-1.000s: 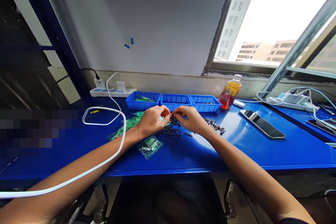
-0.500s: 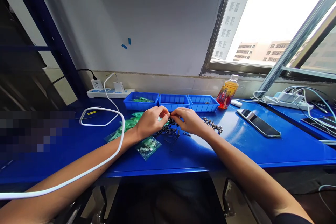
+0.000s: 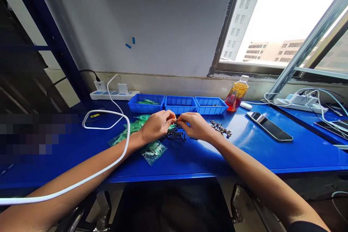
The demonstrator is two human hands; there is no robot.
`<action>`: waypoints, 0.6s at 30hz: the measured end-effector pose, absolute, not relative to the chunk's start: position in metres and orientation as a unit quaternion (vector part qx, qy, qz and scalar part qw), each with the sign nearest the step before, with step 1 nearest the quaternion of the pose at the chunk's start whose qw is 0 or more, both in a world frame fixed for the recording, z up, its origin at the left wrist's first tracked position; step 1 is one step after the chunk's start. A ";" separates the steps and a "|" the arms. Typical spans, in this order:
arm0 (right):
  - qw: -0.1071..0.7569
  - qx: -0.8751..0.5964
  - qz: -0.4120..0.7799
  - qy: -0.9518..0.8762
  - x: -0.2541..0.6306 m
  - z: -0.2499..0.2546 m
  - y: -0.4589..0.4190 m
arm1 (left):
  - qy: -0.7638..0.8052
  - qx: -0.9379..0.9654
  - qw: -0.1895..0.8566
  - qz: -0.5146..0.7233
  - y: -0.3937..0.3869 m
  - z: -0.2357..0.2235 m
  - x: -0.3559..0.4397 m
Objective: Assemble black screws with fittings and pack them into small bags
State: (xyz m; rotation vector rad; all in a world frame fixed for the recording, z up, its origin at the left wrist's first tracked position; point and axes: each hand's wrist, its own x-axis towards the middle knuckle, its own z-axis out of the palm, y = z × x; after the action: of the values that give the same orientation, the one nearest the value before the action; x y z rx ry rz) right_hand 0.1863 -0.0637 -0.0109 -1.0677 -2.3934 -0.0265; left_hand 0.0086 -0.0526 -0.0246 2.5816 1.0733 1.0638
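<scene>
Over the middle of the blue table, my left hand [image 3: 156, 127] and my right hand [image 3: 196, 126] meet fingertip to fingertip, both pinched closed. Something tiny is between them, too small and covered to name. Below the fingers lies a loose pile of black screws [image 3: 176, 137]. Small silvery metal fasteners [image 3: 223, 129] are scattered just right of my right hand. Green-tinted plastic packets [image 3: 135, 127] spread out behind and beside my left wrist. One clear packet with pale green pieces [image 3: 153, 151] lies in front of that wrist.
Behind the hands stand a left blue bin [image 3: 144, 108] with green pieces, a middle bin [image 3: 181, 110] and a right bin [image 3: 212, 111]. A drink bottle [image 3: 236, 96] and phone [image 3: 269, 127] sit rightward. A white cable [image 3: 126, 141] loops across my left forearm.
Both hands stay pinched together at nearly the same spot, with only slight finger movement. The camera view has shifted a little.
</scene>
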 end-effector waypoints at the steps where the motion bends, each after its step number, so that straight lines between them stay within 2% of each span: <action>1: 0.260 -0.392 -0.008 -0.882 0.187 -0.011 -0.063 | 0.356 0.861 0.075 0.355 -0.052 -0.025 0.009; 4: 0.281 -0.386 0.011 -0.879 0.186 -0.013 -0.061 | 0.352 0.859 0.077 0.363 -0.052 -0.024 0.009; 12: 0.401 -0.454 0.033 -0.795 0.176 -0.019 -0.059 | 0.380 0.826 0.078 0.410 -0.056 -0.019 0.010; 18: 0.416 -0.443 0.030 -0.793 0.175 -0.017 -0.062 | 0.392 0.824 0.098 0.396 -0.059 -0.016 0.011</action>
State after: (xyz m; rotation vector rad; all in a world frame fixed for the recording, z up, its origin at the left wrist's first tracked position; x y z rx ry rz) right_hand 0.1746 -0.0618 -0.0167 -1.1116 -1.9920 0.0748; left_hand 0.0113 -0.0588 -0.0162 2.4405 1.1607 1.1733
